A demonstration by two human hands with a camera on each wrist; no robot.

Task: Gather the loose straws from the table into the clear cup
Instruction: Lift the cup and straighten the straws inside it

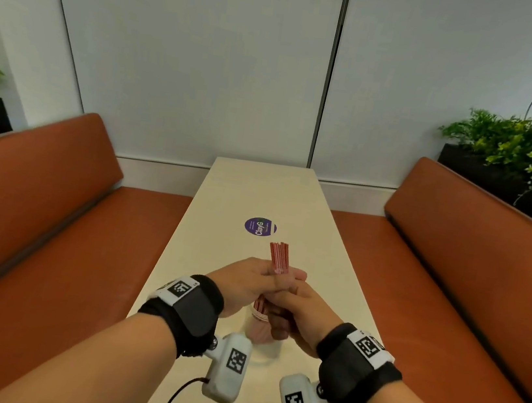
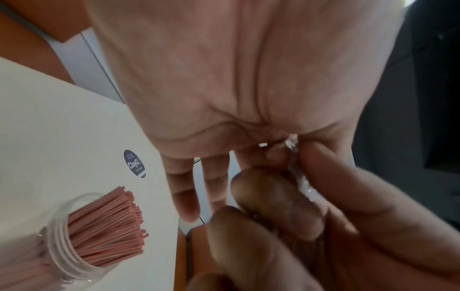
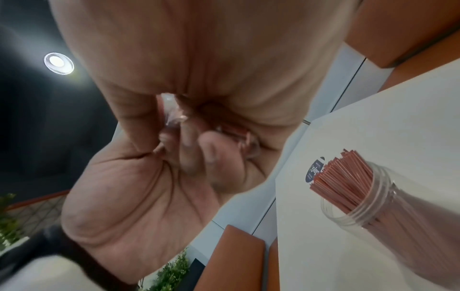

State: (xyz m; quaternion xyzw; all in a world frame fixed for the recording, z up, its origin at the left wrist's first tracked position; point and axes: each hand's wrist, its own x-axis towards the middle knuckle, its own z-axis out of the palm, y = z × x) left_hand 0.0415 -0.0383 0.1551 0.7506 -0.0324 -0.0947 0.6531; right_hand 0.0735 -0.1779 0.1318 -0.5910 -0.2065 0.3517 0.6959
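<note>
Both hands (image 1: 274, 291) clamped, fingers (image 2: 276, 198) curled, round a bundle of straws (image 1: 278, 258) raised above the clear cup (image 3: 388, 212), already well stocked, on the bench (image 1: 259, 193). Next, probably: lower bundle upright into cup mouth, then release.

Even bright indoor light, a glaring ceiling lamp (image 3: 58, 63), blurred close-up wrist views, wide-angle bending at edges.
</note>
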